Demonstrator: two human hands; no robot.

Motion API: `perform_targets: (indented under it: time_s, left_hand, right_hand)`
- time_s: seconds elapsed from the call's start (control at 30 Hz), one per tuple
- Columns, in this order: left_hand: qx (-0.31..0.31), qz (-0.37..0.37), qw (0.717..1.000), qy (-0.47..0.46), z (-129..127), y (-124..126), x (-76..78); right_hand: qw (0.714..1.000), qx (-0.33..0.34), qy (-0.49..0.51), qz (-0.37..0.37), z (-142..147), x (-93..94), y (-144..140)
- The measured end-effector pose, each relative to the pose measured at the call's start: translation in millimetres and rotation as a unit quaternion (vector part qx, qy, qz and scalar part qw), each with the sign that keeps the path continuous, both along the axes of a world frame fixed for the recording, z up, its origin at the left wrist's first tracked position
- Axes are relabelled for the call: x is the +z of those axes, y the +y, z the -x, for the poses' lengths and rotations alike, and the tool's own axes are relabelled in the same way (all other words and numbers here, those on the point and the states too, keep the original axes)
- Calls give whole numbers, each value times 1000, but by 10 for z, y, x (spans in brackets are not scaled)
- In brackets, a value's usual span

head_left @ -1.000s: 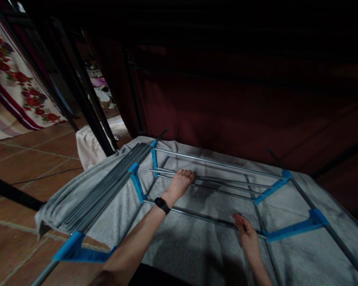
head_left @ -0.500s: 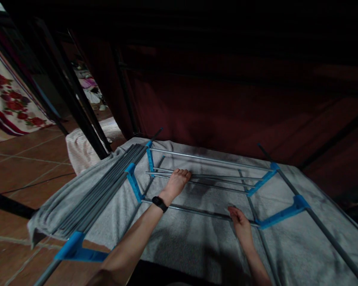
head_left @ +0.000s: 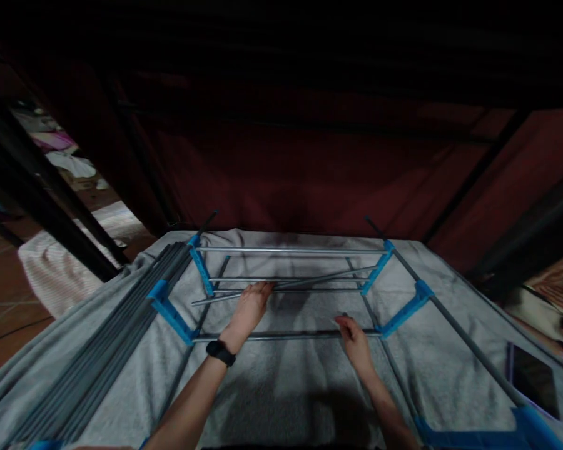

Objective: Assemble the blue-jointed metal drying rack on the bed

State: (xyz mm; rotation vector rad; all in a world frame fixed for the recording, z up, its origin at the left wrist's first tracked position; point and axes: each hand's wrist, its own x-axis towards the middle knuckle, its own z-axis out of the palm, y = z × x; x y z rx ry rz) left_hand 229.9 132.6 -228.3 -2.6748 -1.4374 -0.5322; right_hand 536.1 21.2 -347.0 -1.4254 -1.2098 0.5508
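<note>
Head view: hands [head_left: 248, 307] on metal rods [head_left: 286, 286]

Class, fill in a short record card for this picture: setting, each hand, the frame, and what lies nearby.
Setting: dim room, grey blanket spread on the floor
Left hand: palm down on a loose slanted metal rod; black wristband
Right hand: at the nearest crossbar; grip unclear
Frame: metal rods joined by blue plastic connectors
Nearby: bundle of grey rods at left; dark phone at right
</note>
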Motion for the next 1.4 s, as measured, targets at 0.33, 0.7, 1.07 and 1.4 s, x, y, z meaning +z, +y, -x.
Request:
perform_targets:
  time_s: [0.33,0.7,1.07,1.4]
  left_hand:
    - [-23,-34,999,-15,19,123,34]
    - [-25,-79,996,18,-68,148,265]
    - [-37,-114,993,9,-62,170,202]
    - [-39,-104,994,22,-87,194,173]
  right_hand:
    - [996,-10,-67,-50,41,-21,40]
    - [996,-15,-77,-46,76,-29,35]
    - [995,-22,-87,-41,98,-27,27]
    - [995,-14,-89,-44,103,-10,29]
